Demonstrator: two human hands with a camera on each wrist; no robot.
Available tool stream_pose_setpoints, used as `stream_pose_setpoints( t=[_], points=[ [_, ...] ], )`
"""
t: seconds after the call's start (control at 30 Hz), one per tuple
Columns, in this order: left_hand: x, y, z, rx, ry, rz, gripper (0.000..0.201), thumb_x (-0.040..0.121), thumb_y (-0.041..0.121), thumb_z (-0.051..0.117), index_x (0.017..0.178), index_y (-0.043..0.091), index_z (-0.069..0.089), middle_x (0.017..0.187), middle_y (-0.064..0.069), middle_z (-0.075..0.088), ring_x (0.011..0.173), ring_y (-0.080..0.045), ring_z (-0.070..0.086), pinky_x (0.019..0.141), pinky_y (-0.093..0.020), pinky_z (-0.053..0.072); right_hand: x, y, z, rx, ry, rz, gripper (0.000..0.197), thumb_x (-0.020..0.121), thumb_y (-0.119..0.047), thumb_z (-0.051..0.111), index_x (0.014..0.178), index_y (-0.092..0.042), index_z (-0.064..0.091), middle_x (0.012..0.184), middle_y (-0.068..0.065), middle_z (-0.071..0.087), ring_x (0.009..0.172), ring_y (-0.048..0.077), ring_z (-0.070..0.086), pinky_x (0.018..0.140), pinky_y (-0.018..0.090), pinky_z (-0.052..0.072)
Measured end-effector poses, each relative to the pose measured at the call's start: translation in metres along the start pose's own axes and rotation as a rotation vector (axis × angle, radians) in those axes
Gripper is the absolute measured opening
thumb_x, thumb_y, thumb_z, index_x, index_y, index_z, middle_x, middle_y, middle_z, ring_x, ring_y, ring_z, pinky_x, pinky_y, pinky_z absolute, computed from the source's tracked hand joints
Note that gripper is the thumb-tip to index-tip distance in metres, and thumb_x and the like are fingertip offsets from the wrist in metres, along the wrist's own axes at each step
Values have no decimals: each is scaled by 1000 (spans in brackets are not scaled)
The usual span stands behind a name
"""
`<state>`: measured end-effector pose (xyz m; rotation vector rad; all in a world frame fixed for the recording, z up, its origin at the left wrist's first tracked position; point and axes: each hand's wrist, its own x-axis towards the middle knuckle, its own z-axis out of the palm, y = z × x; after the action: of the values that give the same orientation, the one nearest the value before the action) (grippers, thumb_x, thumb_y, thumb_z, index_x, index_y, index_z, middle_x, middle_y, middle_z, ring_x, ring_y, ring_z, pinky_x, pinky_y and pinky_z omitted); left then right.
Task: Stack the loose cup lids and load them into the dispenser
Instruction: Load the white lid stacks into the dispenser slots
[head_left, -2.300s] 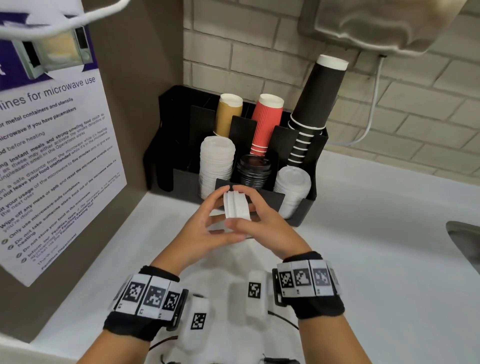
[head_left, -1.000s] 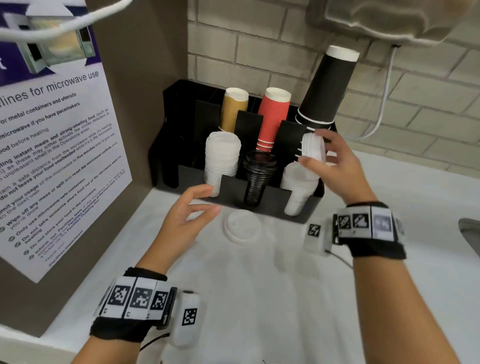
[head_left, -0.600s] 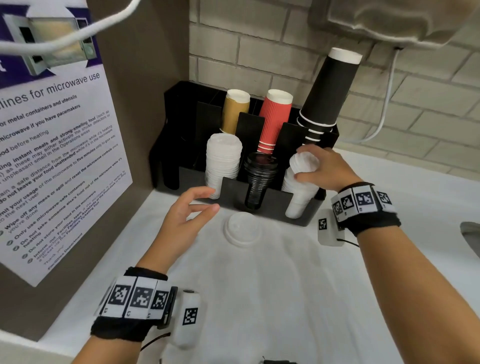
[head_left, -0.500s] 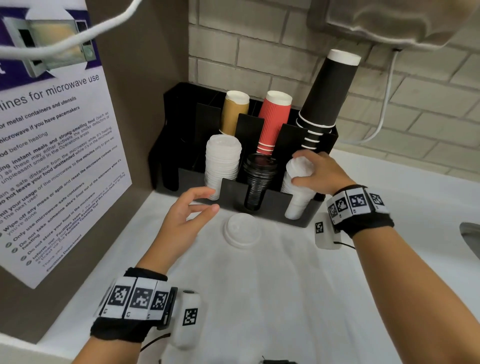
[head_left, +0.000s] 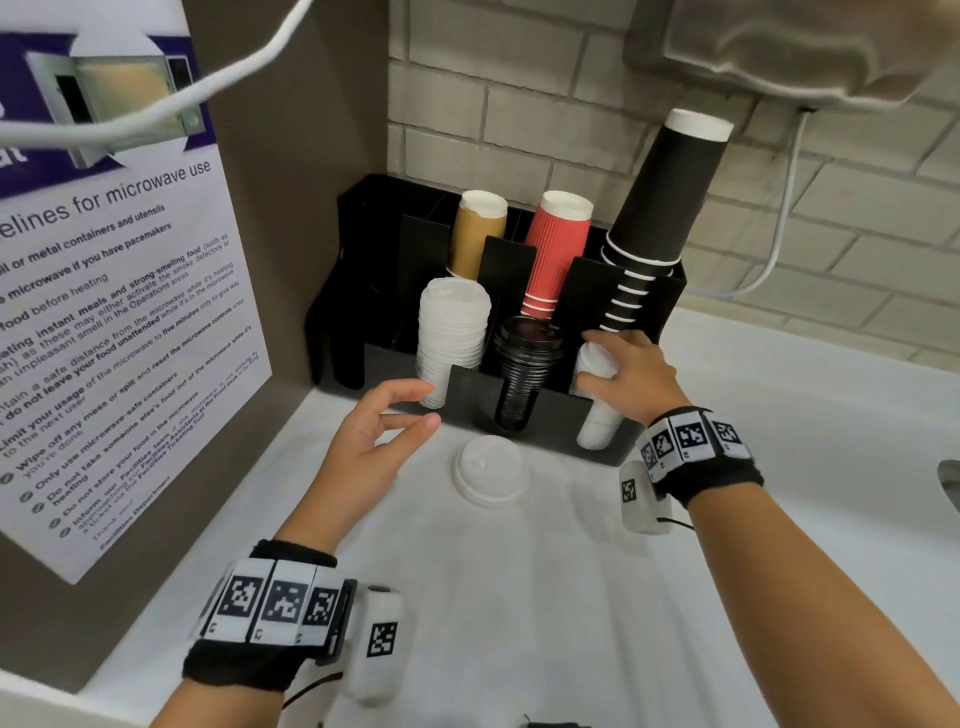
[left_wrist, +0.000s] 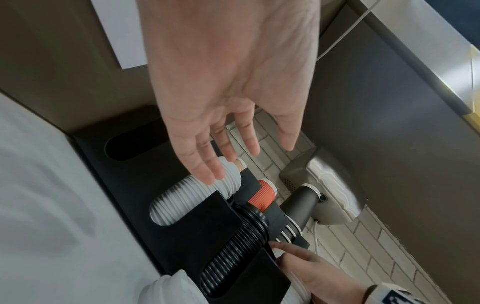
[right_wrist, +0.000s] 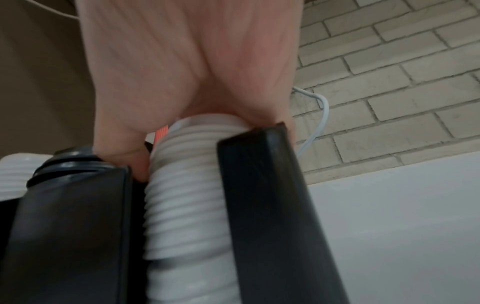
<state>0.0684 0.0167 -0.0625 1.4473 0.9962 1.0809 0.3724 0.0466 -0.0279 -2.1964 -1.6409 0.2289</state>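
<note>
The black dispenser (head_left: 467, 395) stands against the brick wall with three front lid slots. My right hand (head_left: 592, 361) lies over the top of the white lid stack (head_left: 597, 426) in the right slot and grips it. In the right wrist view the thumb (right_wrist: 127, 152) runs down the left side of this stack (right_wrist: 184, 185); the other fingers are hidden. One loose white lid (head_left: 491, 467) lies flat on the counter in front of the dispenser. My left hand (head_left: 410, 408) hovers empty just left of it, fingers relaxed, below the left slot's white lids (head_left: 452, 338).
Black lids (head_left: 527, 364) fill the middle slot. Brown (head_left: 475, 234), red (head_left: 556, 249) and tall black cup stacks (head_left: 660, 208) stand in the rear slots. A poster (head_left: 104, 338) covers the left wall panel. A hand dryer (head_left: 805, 47) hangs above right; a sink edge (head_left: 950, 483) shows far right.
Both hands held a small lid stack; the right hand carried it to the right slot and lowered it onto the stack there. The left hand let go and stays over the counter.
</note>
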Motion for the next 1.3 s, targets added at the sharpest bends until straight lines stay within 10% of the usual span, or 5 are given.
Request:
stream_pose_setpoints(
  t=[0.47, 0.67, 0.77, 0.9, 1.3],
  points=[
    [4, 4, 16, -8, -25, -11, 34, 77, 41, 65, 110, 37, 64, 116, 18, 62, 99, -5, 62, 101, -52, 48, -15, -15, 7, -438, -81, -32, 67, 98, -38, 42, 155, -27, 8, 157, 15, 12, 140, 39, 17, 112, 53, 21],
    [3, 4, 19, -27, -25, -10, 30, 77, 40, 66, 107, 41, 65, 118, 11, 61, 100, -6, 63, 101, -52, 48, -45, -44, 9, -226, 247, -328, 53, 88, -36, 57, 137, -18, 48, 136, 11, 44, 125, 33, 40, 97, 46, 35],
    [4, 4, 22, -26, -28, -9, 32, 77, 38, 66, 110, 37, 64, 121, 7, 60, 100, -7, 62, 103, -51, 46, -63, -64, 27, -108, -79, -444, 45, 88, -33, 59, 130, -17, 54, 121, 9, 51, 114, 29, 50, 93, 40, 44],
    [6, 1, 25, -14, -40, 0, 27, 89, 23, 69, 111, 36, 63, 123, 8, 60, 102, -9, 63, 103, -51, 46, -66, -78, 57, -352, -557, -243, 77, 87, -58, 56, 150, -29, 22, 142, 14, 34, 129, 35, 38, 100, 46, 42],
    [4, -2, 22, 17, -39, 14, 27, 91, 19, 66, 110, 37, 63, 125, 8, 60, 103, -11, 63, 101, -49, 48, -66, -80, 78, -293, -654, -152, 82, 68, -49, 79, 135, -34, 33, 136, 7, 14, 118, 38, 38, 90, 47, 49]
  ],
)
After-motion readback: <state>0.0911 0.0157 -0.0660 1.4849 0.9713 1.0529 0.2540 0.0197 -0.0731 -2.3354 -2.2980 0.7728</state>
